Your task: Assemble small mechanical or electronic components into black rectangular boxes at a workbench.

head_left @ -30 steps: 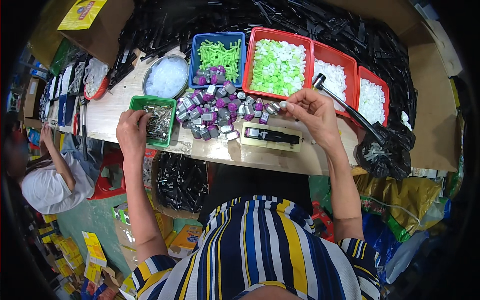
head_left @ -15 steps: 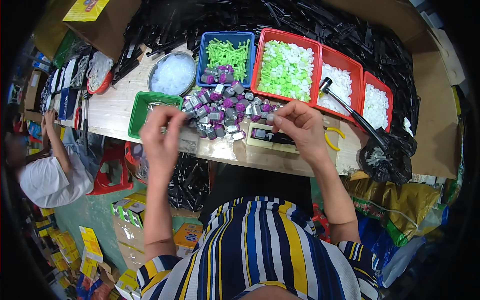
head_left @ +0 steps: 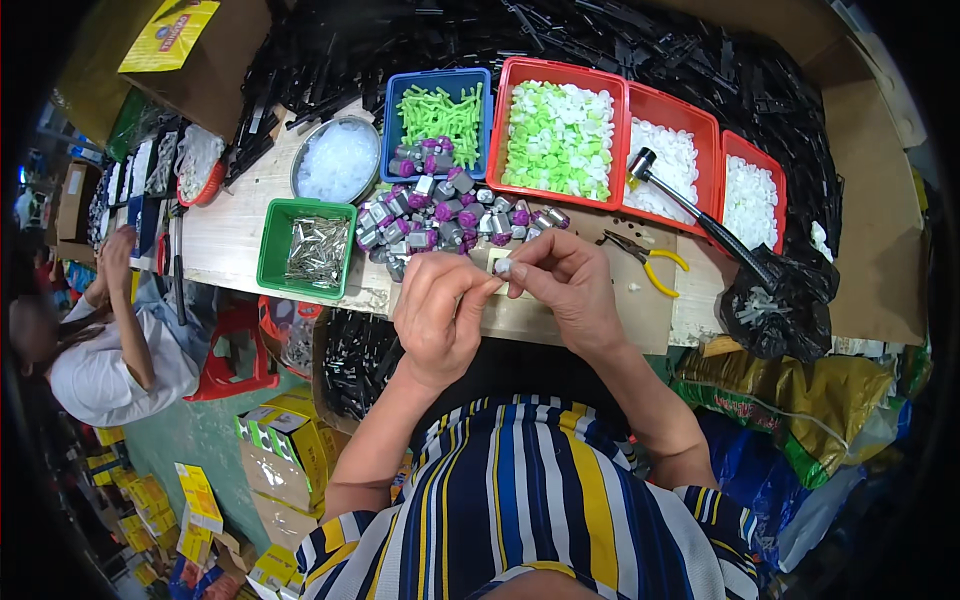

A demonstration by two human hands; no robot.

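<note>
My right hand (head_left: 573, 292) pinches a small pale, translucent plastic piece (head_left: 503, 267) between thumb and fingertips. Close against it, my left hand (head_left: 440, 315) is closed in a pinch, fingertips meeting the right hand's. Whatever the left fingers hold is too small to make out. Behind both hands lies a pile of small grey and purple plastic parts (head_left: 440, 215). Mostly covered by my hands, a cream block (head_left: 497, 256) shows only a corner on the table. Left of the pile stands a green bin (head_left: 264, 250) with thin metal pins (head_left: 318, 246).
A blue bin (head_left: 391, 120) holds green pieces; red bins (head_left: 497, 130) hold white and green ones. A round pan (head_left: 299, 170) contains clear pieces. Yellow-handled pliers (head_left: 660, 270) and a hammer (head_left: 700, 215) lie at right. Black parts (head_left: 440, 40) heap behind. Another person (head_left: 120, 350) sits at left.
My left hand has come right and nearer, away from the green bin, whose pins now show. My right hand has moved slightly left with the pale piece, and the fingertips of both hands now meet.
</note>
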